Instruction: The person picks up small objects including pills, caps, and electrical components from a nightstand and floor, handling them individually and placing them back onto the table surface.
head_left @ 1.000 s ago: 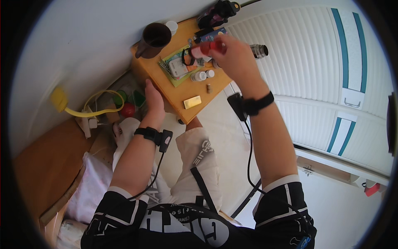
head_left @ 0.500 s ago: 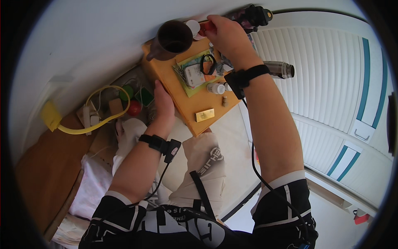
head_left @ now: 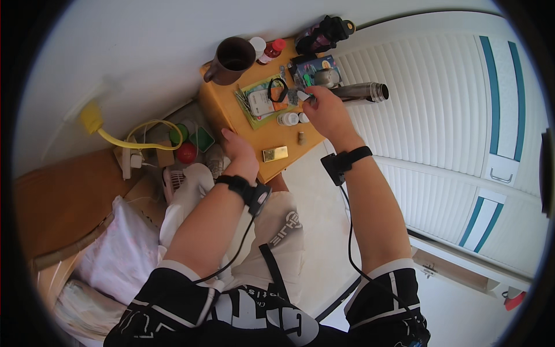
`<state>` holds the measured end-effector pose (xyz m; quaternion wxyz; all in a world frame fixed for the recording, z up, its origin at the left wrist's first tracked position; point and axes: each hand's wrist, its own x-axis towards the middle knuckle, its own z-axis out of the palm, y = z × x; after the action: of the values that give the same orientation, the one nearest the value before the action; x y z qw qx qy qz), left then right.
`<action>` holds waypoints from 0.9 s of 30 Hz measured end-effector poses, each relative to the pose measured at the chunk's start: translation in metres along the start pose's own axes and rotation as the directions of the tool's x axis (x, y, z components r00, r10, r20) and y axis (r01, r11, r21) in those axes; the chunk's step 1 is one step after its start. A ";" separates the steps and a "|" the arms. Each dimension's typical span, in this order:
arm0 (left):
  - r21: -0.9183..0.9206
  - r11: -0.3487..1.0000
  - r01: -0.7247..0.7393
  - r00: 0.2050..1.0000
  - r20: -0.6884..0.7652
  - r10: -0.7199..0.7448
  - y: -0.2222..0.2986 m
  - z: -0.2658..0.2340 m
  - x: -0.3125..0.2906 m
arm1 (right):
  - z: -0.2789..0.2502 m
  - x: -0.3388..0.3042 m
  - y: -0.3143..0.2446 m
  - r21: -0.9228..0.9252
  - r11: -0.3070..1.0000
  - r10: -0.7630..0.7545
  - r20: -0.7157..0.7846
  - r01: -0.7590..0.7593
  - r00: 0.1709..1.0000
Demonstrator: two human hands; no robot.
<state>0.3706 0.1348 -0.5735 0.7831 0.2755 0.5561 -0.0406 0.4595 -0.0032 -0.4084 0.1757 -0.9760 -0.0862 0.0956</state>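
Note:
My right hand (head_left: pixel 330 115) is over the right part of the small wooden table (head_left: pixel 289 155), its thumb and forefinger closed at a small whitish-grey thing (head_left: pixel 302 96) that I cannot make out. Just left of these fingertips lie a black band (head_left: pixel 278 90) and a white-and-orange packet (head_left: pixel 263 103) on a yellow-green sheet. Below them are a white pill bottle (head_left: pixel 287 119) and a smaller white-capped one. My left hand (head_left: pixel 241 155) is at the table's left edge, fingers extended and apart, with nothing in it. A red-capped bottle (head_left: pixel 272 52) stands at the back.
A dark brown mug (head_left: pixel 234 59) stands at the table's back left corner. A steel flask (head_left: pixel 364 92) lies on its side at the right, near a black bottle (head_left: pixel 325 34). A gold box (head_left: pixel 275 153) lies near the front edge. A yellow cable (head_left: pixel 130 143) hangs by the wall.
My right hand has left the red-capped bottle, which now stands beside the white-capped one, and come nearer over the table's right part. My left hand has shifted slightly down and right.

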 end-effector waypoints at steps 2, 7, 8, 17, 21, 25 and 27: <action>0.269 0.952 0.148 0.965 -0.250 -0.080 0.010 0.016 -0.009 | 0.000 0.005 -0.001 0.009 1.000 -0.016 -0.029 0.016 0.999; 0.403 0.906 0.129 0.904 -0.423 0.060 0.010 0.010 0.003 | 0.005 0.068 -0.040 -0.037 0.985 -0.172 -0.213 0.168 0.962; 0.435 0.894 0.103 0.905 -0.413 0.097 0.008 0.010 0.003 | 0.008 0.081 -0.041 -0.023 0.972 -0.233 -0.253 0.235 0.939; 0.515 0.850 0.110 0.875 -0.456 0.163 0.010 0.020 -0.012 | 0.033 0.130 -0.033 0.053 0.927 -0.345 -0.269 0.372 0.899; 0.533 0.836 0.127 0.864 -0.474 0.172 0.014 0.024 -0.019 | 0.031 0.133 -0.033 0.065 0.931 -0.338 -0.227 0.360 0.914; 0.580 0.805 0.129 0.870 -0.456 0.190 0.011 0.022 -0.017 | 0.017 0.122 -0.027 0.076 0.940 -0.309 -0.231 0.333 0.923; 0.566 0.816 0.114 0.874 -0.448 0.188 0.014 0.017 -0.017 | 0.010 0.100 -0.024 0.072 0.937 -0.316 -0.247 0.342 0.916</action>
<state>0.3833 0.1340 -0.5491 0.4986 0.5114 0.6894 -0.1208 0.5508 0.0427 -0.4249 0.2532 -0.9403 -0.2228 -0.0450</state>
